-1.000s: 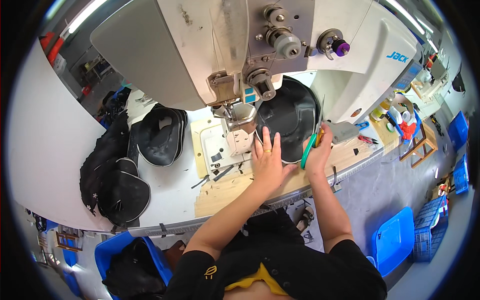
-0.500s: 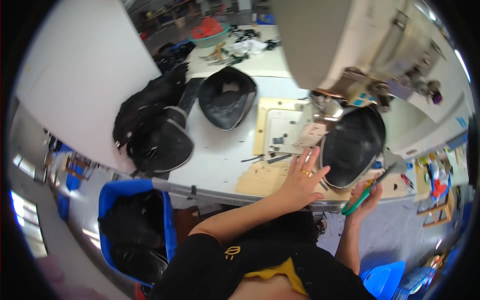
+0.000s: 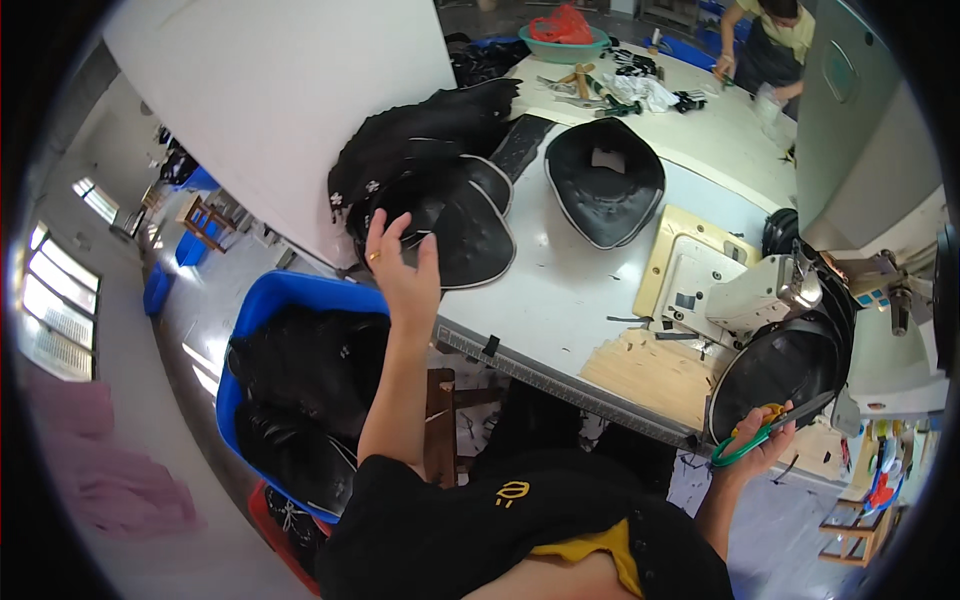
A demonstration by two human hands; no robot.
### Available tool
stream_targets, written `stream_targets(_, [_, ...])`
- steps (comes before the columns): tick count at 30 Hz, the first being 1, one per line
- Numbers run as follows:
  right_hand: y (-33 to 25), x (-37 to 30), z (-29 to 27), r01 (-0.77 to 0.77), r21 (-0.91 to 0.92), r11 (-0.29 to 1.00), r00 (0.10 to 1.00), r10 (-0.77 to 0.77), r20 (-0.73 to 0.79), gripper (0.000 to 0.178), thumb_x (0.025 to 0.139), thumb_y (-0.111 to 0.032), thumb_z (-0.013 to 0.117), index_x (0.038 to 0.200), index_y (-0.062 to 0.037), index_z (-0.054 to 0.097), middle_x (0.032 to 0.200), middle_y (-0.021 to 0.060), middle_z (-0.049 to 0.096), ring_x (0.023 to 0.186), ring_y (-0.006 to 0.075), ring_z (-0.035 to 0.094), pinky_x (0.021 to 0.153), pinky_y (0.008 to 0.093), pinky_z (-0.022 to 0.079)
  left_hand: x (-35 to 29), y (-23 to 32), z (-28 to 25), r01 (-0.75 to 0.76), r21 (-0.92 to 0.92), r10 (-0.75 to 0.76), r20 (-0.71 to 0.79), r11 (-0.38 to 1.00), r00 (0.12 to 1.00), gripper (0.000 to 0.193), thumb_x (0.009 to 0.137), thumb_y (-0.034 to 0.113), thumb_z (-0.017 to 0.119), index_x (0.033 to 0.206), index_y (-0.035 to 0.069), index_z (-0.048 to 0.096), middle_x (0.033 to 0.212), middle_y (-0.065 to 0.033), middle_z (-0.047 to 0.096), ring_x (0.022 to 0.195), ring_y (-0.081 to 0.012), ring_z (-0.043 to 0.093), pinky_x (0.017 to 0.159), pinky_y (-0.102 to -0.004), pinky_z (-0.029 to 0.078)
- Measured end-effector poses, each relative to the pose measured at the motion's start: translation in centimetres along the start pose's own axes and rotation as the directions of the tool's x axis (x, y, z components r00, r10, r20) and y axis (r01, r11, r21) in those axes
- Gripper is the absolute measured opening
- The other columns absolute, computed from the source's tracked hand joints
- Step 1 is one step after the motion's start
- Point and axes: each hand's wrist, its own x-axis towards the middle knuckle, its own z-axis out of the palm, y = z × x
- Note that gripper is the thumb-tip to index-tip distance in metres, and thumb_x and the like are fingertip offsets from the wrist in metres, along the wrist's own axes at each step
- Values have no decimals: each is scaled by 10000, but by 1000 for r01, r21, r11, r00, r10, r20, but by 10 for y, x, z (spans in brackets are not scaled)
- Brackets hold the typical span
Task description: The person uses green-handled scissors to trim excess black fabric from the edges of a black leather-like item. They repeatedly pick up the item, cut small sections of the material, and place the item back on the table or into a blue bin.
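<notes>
My left hand (image 3: 405,270), a ring on one finger, is raised over the near edge of a pile of black pieces (image 3: 462,235) with pale edging, which look like shoe uppers. Its fingers are apart and hold nothing; whether a fingertip touches the pile I cannot tell. In my right hand (image 3: 765,452) are scissors (image 3: 740,450) with green handles, blades pointing right. Just beyond that hand, a similar black piece (image 3: 780,370) stands against the sewing machine (image 3: 750,295). Another black piece (image 3: 605,180) sits alone at the middle of the white table.
A blue bin (image 3: 228,395) of black pieces stands left below the table edge, a red bin (image 3: 268,525) beside it. Hand tools (image 3: 590,85) and a green basin (image 3: 565,48) lie on the far table, where another person (image 3: 775,50) works. A white panel (image 3: 290,110) rises at left.
My left hand has left the black piece at the sewing machine and swung left to the pile. The view has turned left. My right hand still holds the scissors.
</notes>
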Motion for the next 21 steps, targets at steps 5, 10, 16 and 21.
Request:
stream_targets(5, [-13, 44, -4, -162, -282, 946, 980, 189, 70, 477, 771, -5, 707, 1212, -10, 524, 969, -3, 529, 803, 64, 475, 728, 194, 414, -55, 36, 16, -3, -295, 94, 293, 956, 952, 242, 792, -15, 608, 1029, 24, 577, 1167, -138, 579, 1023, -241, 556, 799, -310, 429])
stream_targets(10, [-14, 89, -29, 27, -382, 924, 997, 3, 79, 540, 769, -110, 741, 1245, -12, 503, 1008, 92, 618, 836, 129, 563, 780, 256, 462, -142, 128, 53, 222, -596, 371, 705, 772, 604, 277, 789, 35, 640, 1056, 21, 569, 1088, -153, 611, 978, -282, 591, 787, -358, 470])
stream_targets(16, [10, 159, 16, 123, -713, 690, 991, -46, 126, 539, 745, -150, 705, 1241, -118, 495, 958, 151, 609, 834, 333, 609, 720, 403, 486, -190, 232, 110, 93, -715, 672, 688, 693, 273, 568, 732, 114, 719, 1239, 35, 475, 1347, -224, 399, 1197, -375, 444, 986, -421, 375])
stream_targets(21, [15, 225, 48, 316, -717, 621, 949, -201, 245, 520, 707, -111, 700, 1186, -88, 501, 920, 177, 600, 840, 363, 607, 725, 446, 479, -186, 277, 138, -42, -791, 757, 567, 611, 325, 611, 732, 107, 722, 1271, 20, 446, 1420, -241, 267, 1264, -404, 354, 1035, -440, 330])
